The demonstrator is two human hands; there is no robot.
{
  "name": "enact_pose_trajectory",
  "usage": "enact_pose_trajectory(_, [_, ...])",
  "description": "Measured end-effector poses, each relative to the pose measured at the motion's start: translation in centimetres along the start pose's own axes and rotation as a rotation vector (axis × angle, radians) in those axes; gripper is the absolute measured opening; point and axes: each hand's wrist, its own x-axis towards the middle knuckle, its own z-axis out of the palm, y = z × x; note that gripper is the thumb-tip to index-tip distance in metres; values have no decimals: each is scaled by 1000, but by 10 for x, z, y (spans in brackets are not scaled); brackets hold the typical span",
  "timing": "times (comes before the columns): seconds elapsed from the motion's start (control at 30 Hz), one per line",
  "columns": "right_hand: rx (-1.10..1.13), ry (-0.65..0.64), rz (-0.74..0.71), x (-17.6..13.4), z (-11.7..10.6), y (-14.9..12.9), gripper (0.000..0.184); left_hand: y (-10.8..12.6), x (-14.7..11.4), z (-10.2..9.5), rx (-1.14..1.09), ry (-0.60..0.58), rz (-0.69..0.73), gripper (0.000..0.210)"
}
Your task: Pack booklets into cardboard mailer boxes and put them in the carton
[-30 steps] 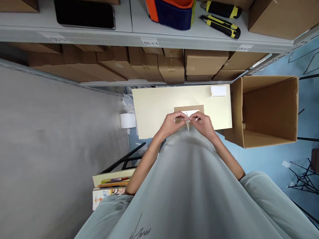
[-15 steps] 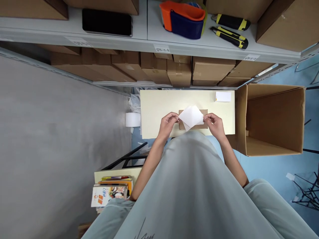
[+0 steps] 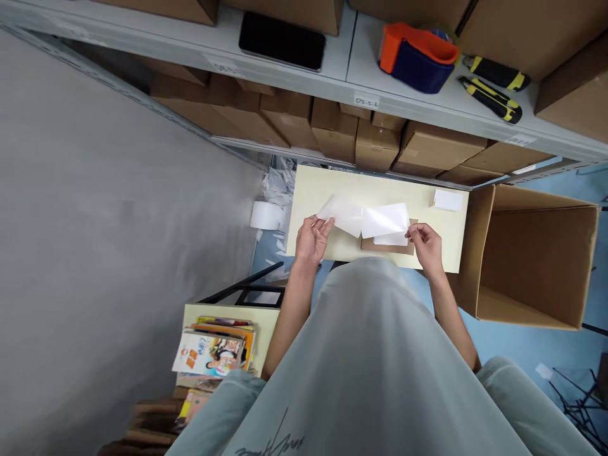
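My left hand (image 3: 312, 239) pinches the left end of a thin, translucent white sheet (image 3: 342, 215), like label backing paper. My right hand (image 3: 427, 247) is closed on the right end of a glossy white sheet, like a label (image 3: 386, 220). The two pieces meet in the middle; whether they are still joined I cannot tell. Beneath the glossy piece lies a small flat brown cardboard box (image 3: 387, 251) with a white patch on its top. All this is over the cream table (image 3: 327, 180).
A small white box (image 3: 447, 200) stands at the table's right. Beyond it is a large open carton (image 3: 536, 253). Overhead, the shelf carries a phone (image 3: 282, 40), a tape dispenser (image 3: 420, 60) and utility knives (image 3: 494, 98). A white roll (image 3: 266, 215) sits left; magazines (image 3: 211, 351) lie lower left.
My hands have moved apart, and the folded white sheet is now spread into a translucent left part and a glossy right part. The camera view has turned and shifted.
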Motion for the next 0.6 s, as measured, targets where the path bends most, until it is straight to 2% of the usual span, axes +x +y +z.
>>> enact_pose_trajectory(0.13, [-33, 30, -13, 3, 10, -6, 28, 25, 14, -21, -24, 48, 84, 15])
enact_pose_trajectory(0.3, [-53, 60, -22, 4, 26, -19, 26, 60, 46, -52, 68, 39, 272, 19])
enact_pose_trajectory(0.47, [-69, 34, -31, -3, 47, -30, 27, 109, 101, -75, 260, 141, 561, 22])
enact_pose_trajectory(0.53, [-74, 31, -27, -8, 54, -33, 28, 134, 125, -78, 380, 183, 626, 22])
enact_pose_trajectory(0.6, [-76, 37, -21, -14, 59, -35, 29, 160, 149, -78, 515, 144, 635, 23])
